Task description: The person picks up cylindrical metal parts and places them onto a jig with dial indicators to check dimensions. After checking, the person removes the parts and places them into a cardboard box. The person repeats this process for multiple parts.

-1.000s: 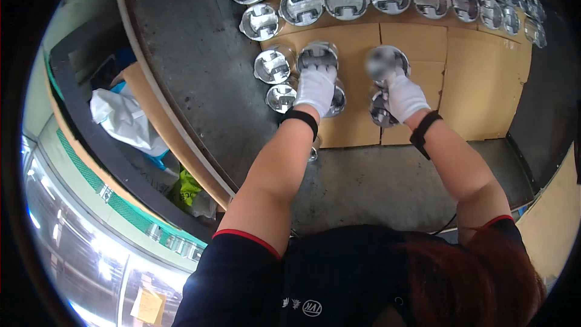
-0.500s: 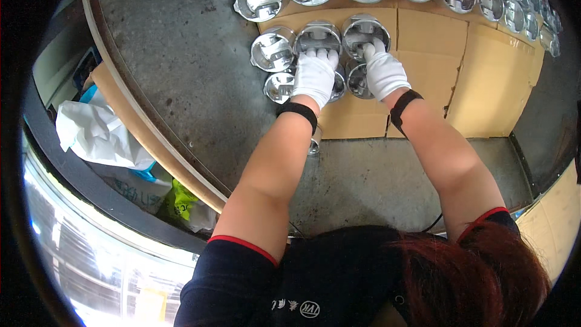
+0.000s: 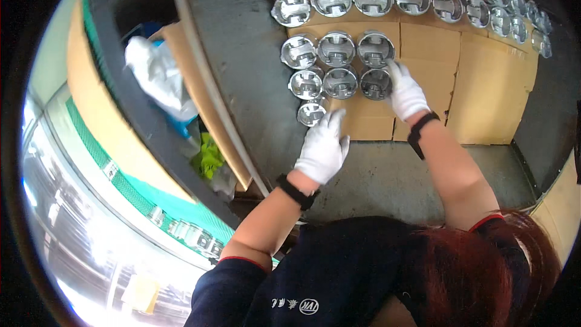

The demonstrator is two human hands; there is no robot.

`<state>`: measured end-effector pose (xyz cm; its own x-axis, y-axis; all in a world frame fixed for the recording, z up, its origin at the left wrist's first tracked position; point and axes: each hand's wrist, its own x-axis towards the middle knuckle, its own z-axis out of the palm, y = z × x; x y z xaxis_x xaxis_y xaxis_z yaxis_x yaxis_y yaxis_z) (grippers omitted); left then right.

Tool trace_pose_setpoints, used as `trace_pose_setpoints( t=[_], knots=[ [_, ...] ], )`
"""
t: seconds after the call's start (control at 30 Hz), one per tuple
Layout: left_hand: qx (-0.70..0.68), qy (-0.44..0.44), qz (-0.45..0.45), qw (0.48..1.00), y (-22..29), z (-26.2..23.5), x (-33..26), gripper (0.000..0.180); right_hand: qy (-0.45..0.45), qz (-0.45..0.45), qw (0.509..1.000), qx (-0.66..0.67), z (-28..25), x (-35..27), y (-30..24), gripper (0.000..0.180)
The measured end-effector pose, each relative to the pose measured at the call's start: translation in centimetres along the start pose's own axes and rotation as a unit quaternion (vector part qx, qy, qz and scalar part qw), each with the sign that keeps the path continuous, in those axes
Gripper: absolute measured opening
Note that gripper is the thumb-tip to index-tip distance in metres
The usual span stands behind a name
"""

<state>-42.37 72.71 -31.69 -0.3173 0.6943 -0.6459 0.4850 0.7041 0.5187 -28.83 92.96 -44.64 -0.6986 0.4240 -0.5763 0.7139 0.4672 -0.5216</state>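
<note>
White-gloved and empty, the left hand (image 3: 324, 148) is hovering, grip spread, just near-right of the nearest metal cup (image 3: 311, 114), while the right hand (image 3: 404, 89), grip loosely spread, is hovering beside two cups (image 3: 376, 85) standing to its left on cardboard (image 3: 484, 88).

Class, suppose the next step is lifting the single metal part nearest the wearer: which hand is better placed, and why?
Probably the left hand: it looks empty, its fingers close beside that metal part; the right hand is farther off, beside a different part.
</note>
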Motion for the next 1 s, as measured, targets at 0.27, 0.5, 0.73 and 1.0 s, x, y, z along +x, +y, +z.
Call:
trace_pose_setpoints(
  t=[0.27, 0.5, 0.73, 1.0],
  knots=[
    [-0.07, 0.331, 0.084, 0.937, 1.4, -9.2, -19.5, 0.034, -0.143, 0.232, 0.954, -0.121, -4.6, -18.5, 12.2, 0.043],
    [0.239, 0.54, -0.197, 0.783, -12.3, -11.8, -41.8, 0.044, -0.008, 0.295, 0.955, -0.012, -3.9, -25.1, 18.5, 0.038],
    [0.09, 0.4, -0.585, 0.699, -30.6, -10.1, -58.6, 0.035, -0.029, 0.123, 0.985, 0.116, -1.4, -27.5, 7.1, 0.035],
    [0.049, 0.261, -0.57, 0.778, -33.2, -10.6, -58.6, 0.032, 0.053, 0.113, 0.988, 0.088, 1.2, -30.0, 14.7, 0.033]
  ],
)
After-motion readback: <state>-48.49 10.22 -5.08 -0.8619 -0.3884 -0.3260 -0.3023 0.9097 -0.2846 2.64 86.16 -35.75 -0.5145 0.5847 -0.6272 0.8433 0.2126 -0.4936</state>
